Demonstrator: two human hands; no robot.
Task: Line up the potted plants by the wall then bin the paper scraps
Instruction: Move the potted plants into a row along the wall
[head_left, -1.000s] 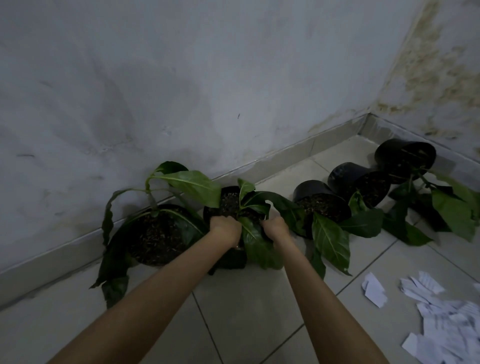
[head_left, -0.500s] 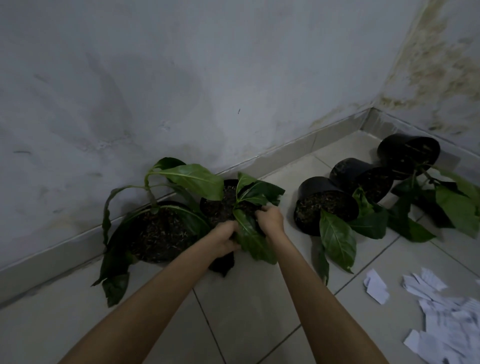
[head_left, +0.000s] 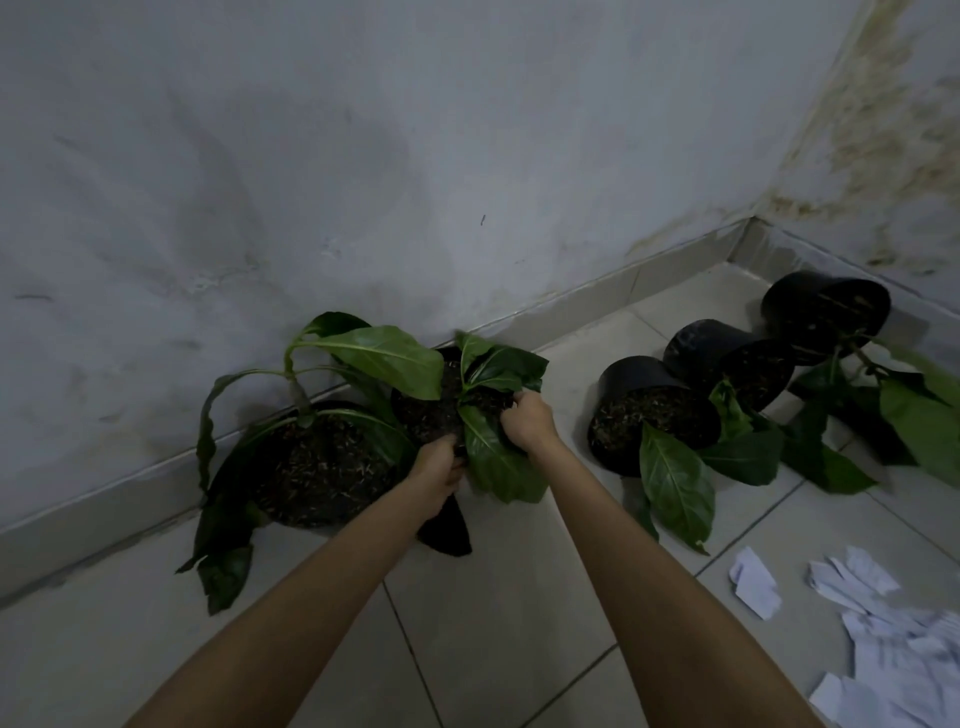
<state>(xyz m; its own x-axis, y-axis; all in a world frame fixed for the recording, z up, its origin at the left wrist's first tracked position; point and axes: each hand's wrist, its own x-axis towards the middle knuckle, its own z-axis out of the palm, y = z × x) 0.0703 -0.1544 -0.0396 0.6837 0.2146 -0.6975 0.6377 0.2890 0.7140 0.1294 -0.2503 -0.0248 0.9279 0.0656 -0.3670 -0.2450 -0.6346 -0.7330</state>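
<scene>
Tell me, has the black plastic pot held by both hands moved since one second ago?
Yes. The black plastic pot shifted left, away from the three tipped black pots, toward the large leafy pot.

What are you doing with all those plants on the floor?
Lining them up by the wall. Both hands, left hand and right hand, grip the rim of one pot, beside a big plant at the wall. Three tipped pots wait to the right. Paper scraps lie unbinned.

Left hand (head_left: 439, 470) and right hand (head_left: 527, 423) grip, arms outstretched.
</scene>
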